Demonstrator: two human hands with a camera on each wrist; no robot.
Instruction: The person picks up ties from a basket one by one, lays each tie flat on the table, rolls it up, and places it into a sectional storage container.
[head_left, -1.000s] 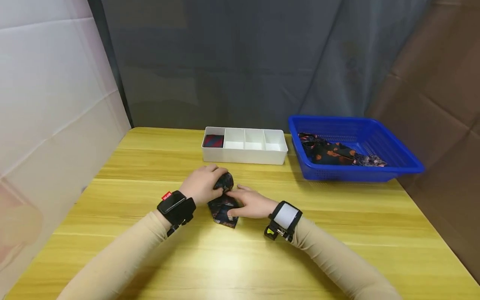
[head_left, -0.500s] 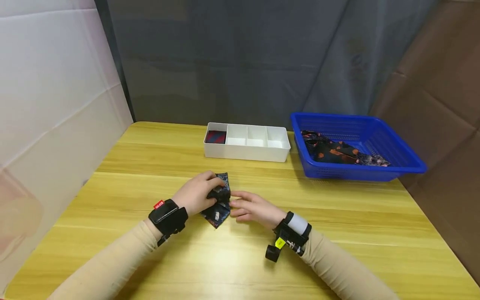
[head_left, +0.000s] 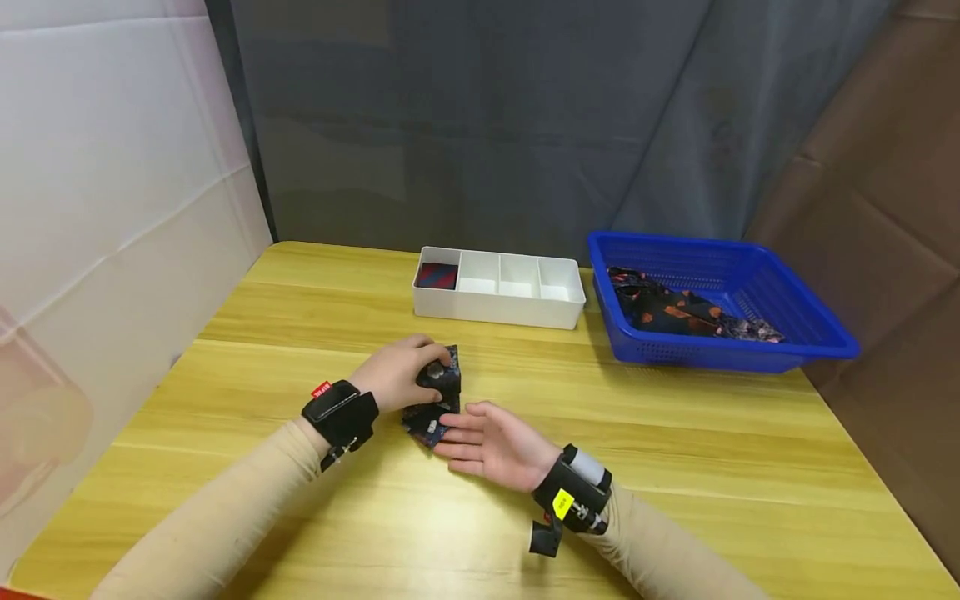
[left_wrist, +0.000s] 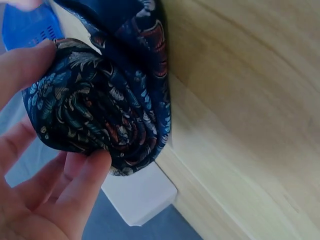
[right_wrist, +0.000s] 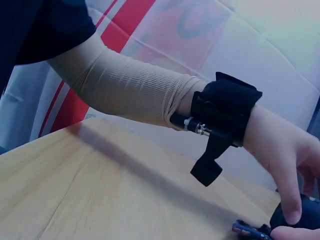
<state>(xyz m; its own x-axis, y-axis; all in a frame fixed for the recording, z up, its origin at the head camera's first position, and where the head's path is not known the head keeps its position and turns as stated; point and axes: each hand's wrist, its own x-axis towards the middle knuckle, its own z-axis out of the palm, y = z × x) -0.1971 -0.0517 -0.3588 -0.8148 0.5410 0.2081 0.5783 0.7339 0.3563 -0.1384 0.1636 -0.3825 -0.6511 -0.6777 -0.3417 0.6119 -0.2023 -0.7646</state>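
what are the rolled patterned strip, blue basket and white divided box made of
Rolled patterned strip: woven fabric, perhaps silk or polyester, slightly glossy; it coils in soft layers. Blue basket: probably plastic, smooth, with perforated walls. White divided box: likely rigid plastic, smooth, with thin even walls.

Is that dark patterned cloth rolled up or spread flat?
Partly rolled: the left wrist view shows the cloth coiled in a spiral, with one end extending loose from the roll.

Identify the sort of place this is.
Probably a makeshift recording booth: creased sheets hang behind and on both sides of a wood-grain table, and black rigs are strapped to both wrists.
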